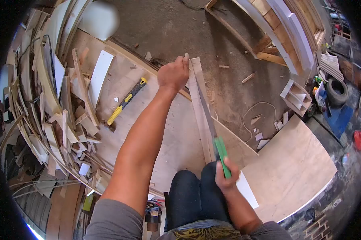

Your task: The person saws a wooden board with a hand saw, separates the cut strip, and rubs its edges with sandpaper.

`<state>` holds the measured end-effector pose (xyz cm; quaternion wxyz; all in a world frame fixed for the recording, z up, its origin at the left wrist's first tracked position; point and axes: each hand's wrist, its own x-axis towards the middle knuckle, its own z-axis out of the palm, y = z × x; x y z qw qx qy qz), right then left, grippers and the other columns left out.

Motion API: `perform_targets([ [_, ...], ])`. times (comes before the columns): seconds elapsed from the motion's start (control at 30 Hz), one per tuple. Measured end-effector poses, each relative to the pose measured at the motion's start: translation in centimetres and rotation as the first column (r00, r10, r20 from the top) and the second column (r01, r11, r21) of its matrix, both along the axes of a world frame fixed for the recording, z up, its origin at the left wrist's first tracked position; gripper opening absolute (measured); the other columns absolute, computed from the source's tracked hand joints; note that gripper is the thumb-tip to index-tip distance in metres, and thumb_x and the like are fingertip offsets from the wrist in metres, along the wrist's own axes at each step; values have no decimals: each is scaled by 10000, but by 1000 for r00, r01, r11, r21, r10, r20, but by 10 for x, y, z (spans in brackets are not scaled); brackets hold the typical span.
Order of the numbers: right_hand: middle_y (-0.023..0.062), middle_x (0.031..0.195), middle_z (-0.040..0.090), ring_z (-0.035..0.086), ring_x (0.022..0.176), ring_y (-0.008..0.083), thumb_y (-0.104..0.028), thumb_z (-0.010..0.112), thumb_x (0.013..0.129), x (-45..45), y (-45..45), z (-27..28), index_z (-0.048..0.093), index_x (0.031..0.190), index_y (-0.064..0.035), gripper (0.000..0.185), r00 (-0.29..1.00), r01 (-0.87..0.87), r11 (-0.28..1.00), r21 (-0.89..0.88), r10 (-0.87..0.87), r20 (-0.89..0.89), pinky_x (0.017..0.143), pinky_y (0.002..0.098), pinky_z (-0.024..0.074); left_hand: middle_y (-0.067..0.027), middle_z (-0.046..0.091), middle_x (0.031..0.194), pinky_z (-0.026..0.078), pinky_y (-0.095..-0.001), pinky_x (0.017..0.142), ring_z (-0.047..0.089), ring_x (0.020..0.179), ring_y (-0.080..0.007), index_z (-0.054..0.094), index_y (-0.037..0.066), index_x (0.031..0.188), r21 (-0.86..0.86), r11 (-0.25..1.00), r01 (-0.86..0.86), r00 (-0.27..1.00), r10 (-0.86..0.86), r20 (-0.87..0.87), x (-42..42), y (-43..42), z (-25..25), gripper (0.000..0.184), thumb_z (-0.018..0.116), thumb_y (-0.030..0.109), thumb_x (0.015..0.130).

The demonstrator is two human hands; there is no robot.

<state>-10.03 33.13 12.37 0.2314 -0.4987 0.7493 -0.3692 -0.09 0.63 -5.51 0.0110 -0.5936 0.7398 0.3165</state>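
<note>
A long, narrow wooden board (199,120) runs away from my knees across the plywood sheet. My left hand (174,74) is closed at the board's far end, on its left edge; its fingertips are partly hidden. In my right hand (227,176) is the green handle (222,154) of a handsaw, fingers wrapped around it near my right thigh. The saw blade (205,112) points away from me and lies along the board, apparently against it; the contact line is too blurred to make out. Left of my forearm, a yellow-and-black-handled hammer (126,102) rests on the plywood.
Wood offcuts (64,116) pile up on the left. The plywood sheet (172,136) lies under the work. A large curved panel (288,168) is at lower right, with a wooden frame (268,28) beyond. A cord (244,116) and scraps lie on the concrete floor (164,28).
</note>
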Motion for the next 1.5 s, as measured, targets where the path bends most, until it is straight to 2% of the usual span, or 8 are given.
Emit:
perform_targets([
  [0.07, 157, 811, 686, 674, 603, 300, -48, 835, 793, 0, 31, 11, 607, 1133, -52, 410, 996, 18, 999, -42, -14, 88, 530, 377, 525, -224, 714, 813, 548, -547, 726, 700, 793, -435, 626, 105, 972, 9, 1000, 6, 1000, -6, 20, -1, -1, 3, 517, 268, 463, 1078],
  [0.2, 169, 890, 702, 664, 618, 311, -52, 833, 801, -1, -33, -22, 609, 1130, -21, 399, 968, -78, 995, 69, 92, -234, 567, 375, 528, -218, 718, 823, 549, -541, 732, 700, 797, -435, 623, 109, 1002, -1, 1000, 11, 1000, -11, 25, 0, 0, 1, 520, 258, 471, 1078],
  [0.43, 193, 842, 696, 698, 639, 336, -49, 826, 808, 2, 9, 1, 611, 1135, -16, 393, 999, 30, 999, -28, -29, 25, 569, 393, 557, -220, 715, 819, 548, -543, 737, 700, 803, -427, 627, 108, 975, 5, 1000, -8, 999, 8, 32, -2, -2, 6, 538, 254, 482, 1076],
  [0.6, 161, 839, 699, 673, 595, 293, -30, 821, 803, -1, -48, -26, 617, 1138, -55, 393, 991, -8, 1000, 15, 10, -133, 519, 365, 528, -217, 705, 783, 547, -543, 720, 697, 783, -429, 622, 108, 948, 0, 1000, 5, 1000, -5, 19, -1, -1, 6, 533, 265, 483, 1075],
  [0.7, 156, 875, 708, 686, 621, 278, -13, 798, 824, 6, 11, 14, 625, 1144, -53, 366, 995, 39, 999, -27, -36, 88, 529, 354, 529, -217, 700, 770, 544, -549, 696, 693, 759, -433, 617, 107, 936, 2, 1000, 1, 1000, -1, -3, -1, -1, 6, 513, 281, 468, 1076],
  [0.8, 171, 901, 713, 702, 652, 272, -1, 792, 825, 7, -15, -14, 623, 1145, -46, 365, 995, -15, 999, 29, 18, -101, 549, 351, 545, -220, 698, 768, 544, -544, 687, 692, 753, -428, 617, 106, 928, -22, 1000, 12, 1000, -12, 1, -1, -1, 3, 501, 289, 455, 1076],
  [1.4, 174, 912, 722, 723, 731, 315, -15, 791, 833, 3, -6, -11, 638, 1143, -15, 346, 996, 67, 998, -14, -66, 62, 613, 374, 564, -208, 709, 775, 551, -541, 703, 701, 759, -423, 631, 117, 932, -54, 998, -16, 1000, 15, -14, -1, 1, 2, 491, 308, 458, 1076],
  [1.5, 178, 931, 719, 717, 736, 308, -2, 781, 841, 4, -17, -34, 632, 1150, -15, 343, 998, 13, 1000, -21, -15, -64, 617, 382, 557, -214, 710, 790, 549, -544, 717, 701, 772, -425, 632, 120, 949, -57, 998, 6, 1000, -6, -9, 1, 1, -2, 496, 297, 464, 1076],
])
